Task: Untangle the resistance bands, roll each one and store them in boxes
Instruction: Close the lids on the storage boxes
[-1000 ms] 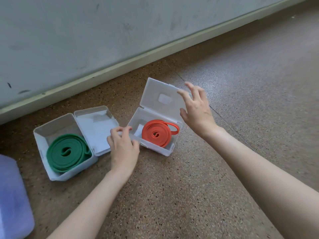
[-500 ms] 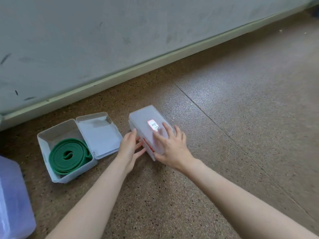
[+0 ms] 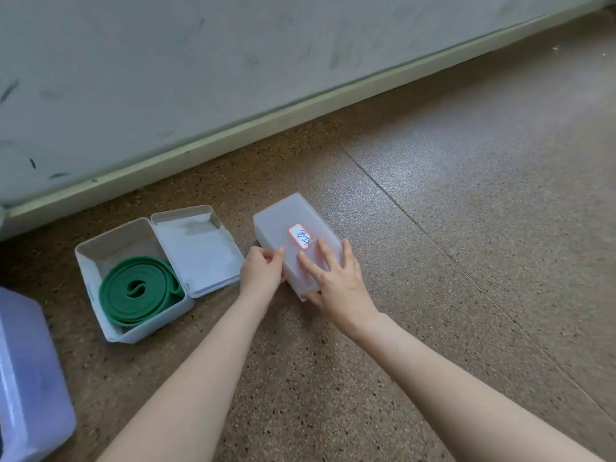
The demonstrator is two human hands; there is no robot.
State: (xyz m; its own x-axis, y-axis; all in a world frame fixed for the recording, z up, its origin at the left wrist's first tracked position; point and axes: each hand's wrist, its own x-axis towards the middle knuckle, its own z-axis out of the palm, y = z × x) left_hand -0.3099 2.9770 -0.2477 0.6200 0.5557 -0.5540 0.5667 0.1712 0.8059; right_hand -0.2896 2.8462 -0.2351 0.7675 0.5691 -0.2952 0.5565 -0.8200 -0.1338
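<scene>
The box (image 3: 297, 243) right of the green band (image 3: 140, 292) is now shut; right hand (image 3: 336, 281) presses its lid flat, left hand (image 3: 261, 273) pinches its edge. Green's box (image 3: 100, 248) remains open.

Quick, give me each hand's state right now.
Left hand: fingers curled, gripping the left edge of the closed box.
Right hand: open, fingers flat, pressing on the lid.
</scene>
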